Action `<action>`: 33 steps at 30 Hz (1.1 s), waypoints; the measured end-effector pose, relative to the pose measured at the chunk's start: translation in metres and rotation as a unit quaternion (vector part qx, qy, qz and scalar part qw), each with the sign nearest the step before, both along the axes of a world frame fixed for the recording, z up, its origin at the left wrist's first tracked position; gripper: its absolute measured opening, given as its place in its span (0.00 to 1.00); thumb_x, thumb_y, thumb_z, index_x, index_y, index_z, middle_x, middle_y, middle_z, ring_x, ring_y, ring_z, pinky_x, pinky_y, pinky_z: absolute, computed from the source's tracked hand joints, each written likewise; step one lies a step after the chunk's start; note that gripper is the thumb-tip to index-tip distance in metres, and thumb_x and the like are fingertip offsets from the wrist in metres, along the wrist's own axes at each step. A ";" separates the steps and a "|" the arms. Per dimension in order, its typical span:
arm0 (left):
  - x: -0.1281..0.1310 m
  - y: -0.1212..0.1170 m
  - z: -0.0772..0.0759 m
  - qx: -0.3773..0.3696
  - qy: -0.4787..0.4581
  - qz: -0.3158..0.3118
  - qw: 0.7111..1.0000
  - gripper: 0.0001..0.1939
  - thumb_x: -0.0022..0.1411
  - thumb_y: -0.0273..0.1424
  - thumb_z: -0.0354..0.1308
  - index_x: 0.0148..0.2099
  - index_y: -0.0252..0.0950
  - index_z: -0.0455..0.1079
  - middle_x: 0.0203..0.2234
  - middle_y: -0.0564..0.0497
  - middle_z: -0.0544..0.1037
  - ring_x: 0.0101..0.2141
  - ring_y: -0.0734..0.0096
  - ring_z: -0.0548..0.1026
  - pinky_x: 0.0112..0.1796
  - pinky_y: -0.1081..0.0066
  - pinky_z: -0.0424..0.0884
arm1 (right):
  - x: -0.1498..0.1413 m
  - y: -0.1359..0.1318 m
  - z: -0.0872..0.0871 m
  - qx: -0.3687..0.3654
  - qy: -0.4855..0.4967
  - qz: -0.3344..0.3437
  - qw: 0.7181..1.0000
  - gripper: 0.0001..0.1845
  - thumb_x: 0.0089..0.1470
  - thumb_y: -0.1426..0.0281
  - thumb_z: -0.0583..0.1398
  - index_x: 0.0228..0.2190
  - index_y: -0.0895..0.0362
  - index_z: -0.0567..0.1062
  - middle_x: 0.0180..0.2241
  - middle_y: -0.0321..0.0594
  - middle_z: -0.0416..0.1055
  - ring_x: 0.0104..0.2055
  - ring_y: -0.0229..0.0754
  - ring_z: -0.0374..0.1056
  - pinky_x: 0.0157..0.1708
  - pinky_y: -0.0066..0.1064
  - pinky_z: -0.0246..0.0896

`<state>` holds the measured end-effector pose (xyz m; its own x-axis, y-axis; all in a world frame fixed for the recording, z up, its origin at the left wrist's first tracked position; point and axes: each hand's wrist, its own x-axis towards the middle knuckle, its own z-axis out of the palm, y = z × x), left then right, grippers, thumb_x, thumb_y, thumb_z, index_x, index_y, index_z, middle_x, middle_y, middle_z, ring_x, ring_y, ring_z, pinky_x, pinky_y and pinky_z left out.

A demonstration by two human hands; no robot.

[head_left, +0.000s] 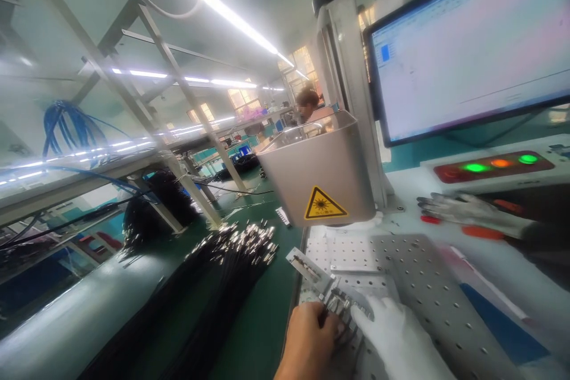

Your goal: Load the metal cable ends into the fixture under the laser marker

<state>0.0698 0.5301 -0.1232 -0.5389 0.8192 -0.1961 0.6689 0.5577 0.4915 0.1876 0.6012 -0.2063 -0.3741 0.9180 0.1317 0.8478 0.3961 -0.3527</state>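
Observation:
My bare left hand is closed at the near end of a slotted metal fixture, its fingers curled under and partly hidden. Wearing a white glove, my right hand presses its thumb against the other side of that fixture. A row of small shiny metal pieces sits between the two hands; their exact kind is blurred. The fixture is tilted over a perforated metal plate. Left of it, a thick bundle of black cables with silvery connector ends lies on the green table.
Above the plate hangs a marking-machine head with a laser warning sign on a column. A monitor, lit buttons and a grey glove are at right. Metal shelving stands left; a person is behind.

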 end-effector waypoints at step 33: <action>-0.027 -0.008 0.006 0.018 -0.159 0.002 0.987 0.10 0.40 0.32 0.64 0.25 0.38 0.66 0.21 0.56 0.69 0.24 0.73 0.65 0.24 0.73 0.57 | -0.001 0.020 -0.017 -0.001 -0.028 0.067 0.997 0.23 0.64 0.61 0.46 0.44 0.43 0.79 0.42 0.41 0.76 0.39 0.46 0.73 0.40 0.36 0.68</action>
